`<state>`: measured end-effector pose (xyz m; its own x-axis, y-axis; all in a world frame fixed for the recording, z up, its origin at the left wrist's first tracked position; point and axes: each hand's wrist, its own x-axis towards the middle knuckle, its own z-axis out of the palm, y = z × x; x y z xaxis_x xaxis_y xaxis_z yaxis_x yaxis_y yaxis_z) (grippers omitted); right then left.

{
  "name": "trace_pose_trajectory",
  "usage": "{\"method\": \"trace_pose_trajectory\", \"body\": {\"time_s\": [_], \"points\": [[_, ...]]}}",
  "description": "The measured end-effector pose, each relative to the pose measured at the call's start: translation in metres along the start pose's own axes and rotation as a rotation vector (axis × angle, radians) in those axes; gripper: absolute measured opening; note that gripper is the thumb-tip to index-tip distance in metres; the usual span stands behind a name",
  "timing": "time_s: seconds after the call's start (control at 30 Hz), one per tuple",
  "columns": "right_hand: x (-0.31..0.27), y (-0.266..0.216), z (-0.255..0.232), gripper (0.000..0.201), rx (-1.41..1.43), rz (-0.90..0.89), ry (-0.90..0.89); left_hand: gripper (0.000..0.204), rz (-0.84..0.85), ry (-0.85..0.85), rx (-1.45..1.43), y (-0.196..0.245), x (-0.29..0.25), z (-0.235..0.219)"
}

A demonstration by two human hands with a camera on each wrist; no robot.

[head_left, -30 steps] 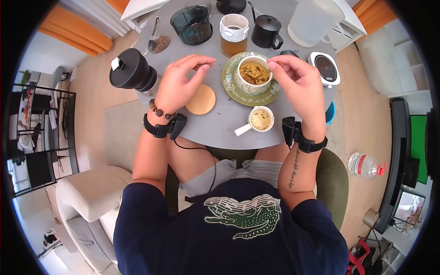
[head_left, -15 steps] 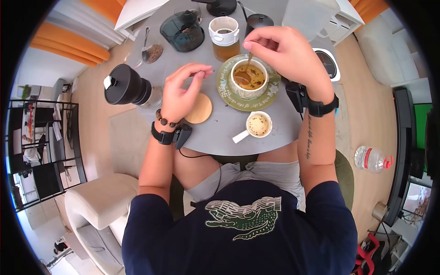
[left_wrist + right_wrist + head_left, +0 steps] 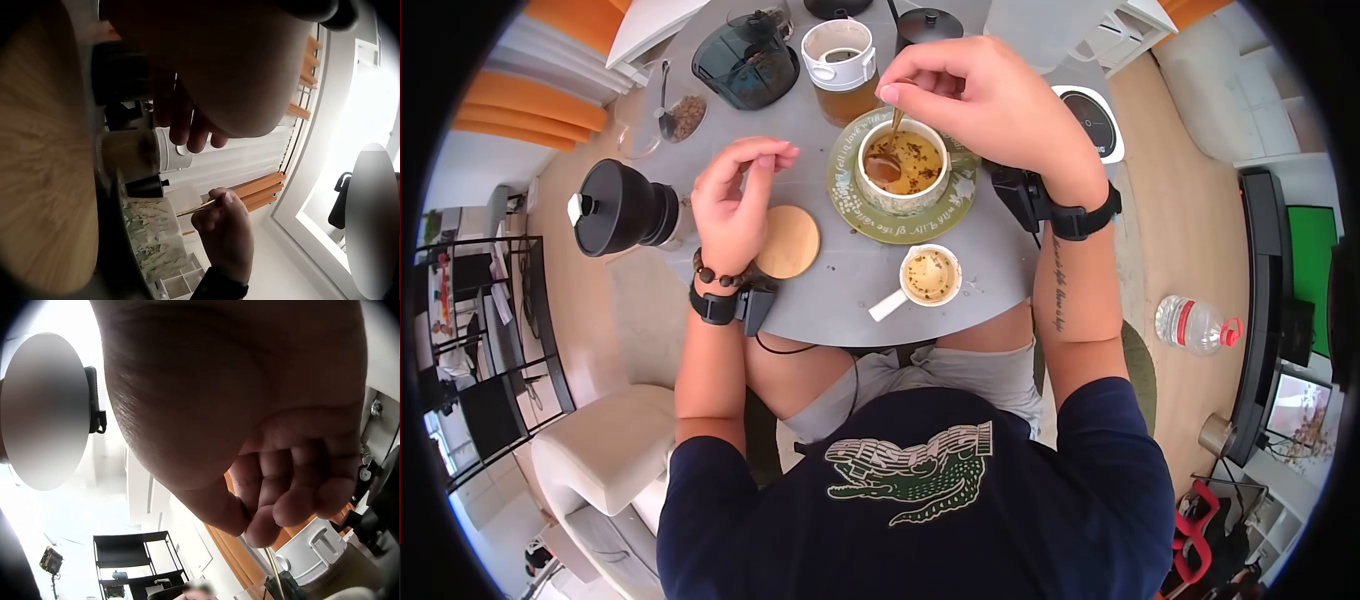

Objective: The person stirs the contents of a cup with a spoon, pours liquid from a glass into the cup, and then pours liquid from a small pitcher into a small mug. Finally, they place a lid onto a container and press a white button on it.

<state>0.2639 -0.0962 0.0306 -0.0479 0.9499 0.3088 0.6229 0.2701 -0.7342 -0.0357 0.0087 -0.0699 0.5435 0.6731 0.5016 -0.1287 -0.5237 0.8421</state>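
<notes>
My right hand (image 3: 1000, 110) pinches the thin gold handle of a spoon (image 3: 275, 575) between thumb and fingertips. The spoon's bowl dips into amber liquid with dark flecks in a patterned cup (image 3: 900, 203). Beneath the cup lies a green saucer (image 3: 846, 200) with white lettering. Off to the left, my left hand (image 3: 735, 205) hovers with loosely bent fingers and holds nothing. Close beside its wrist is a round wooden disc (image 3: 790, 243). Nearer the table's front edge stands a small white handled cup (image 3: 930, 277) with dark flecks inside.
Behind the saucer is a glass vessel (image 3: 847, 103) with a white collar and amber liquid. A dark tinted container (image 3: 745, 70), a black lidded pot (image 3: 930, 25) and a white-framed device (image 3: 1090, 120) stand around it. At left is a black grinder (image 3: 615, 207).
My right hand has moved from the cup's right rim to above its far side, and the spoon now leans into the liquid. The left hand keeps its loose pose while the view shifts.
</notes>
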Motion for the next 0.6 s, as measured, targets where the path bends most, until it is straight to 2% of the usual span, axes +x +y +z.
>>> {"method": "trace_pose_trajectory", "body": {"time_s": [0.27, 0.37, 0.43, 0.6], "points": [[0.003, 0.004, -0.007, 0.019, -0.083, -0.058, -0.147, 0.02, 0.0, 0.004, -0.039, -0.002, 0.0, -0.001], [0.002, 0.014, -0.002, 0.02, 0.018, -0.067, -0.172, 0.019, -0.014, 0.02, -0.032, 0.002, 0.0, 0.001], [0.002, 0.017, 0.002, 0.021, 0.048, 0.018, -0.129, 0.018, 0.004, 0.024, -0.041, 0.005, 0.001, 0.001], [0.001, 0.015, -0.003, 0.022, 0.059, 0.069, -0.175, 0.018, 0.036, 0.044, -0.009, 0.01, 0.004, -0.004]]}}
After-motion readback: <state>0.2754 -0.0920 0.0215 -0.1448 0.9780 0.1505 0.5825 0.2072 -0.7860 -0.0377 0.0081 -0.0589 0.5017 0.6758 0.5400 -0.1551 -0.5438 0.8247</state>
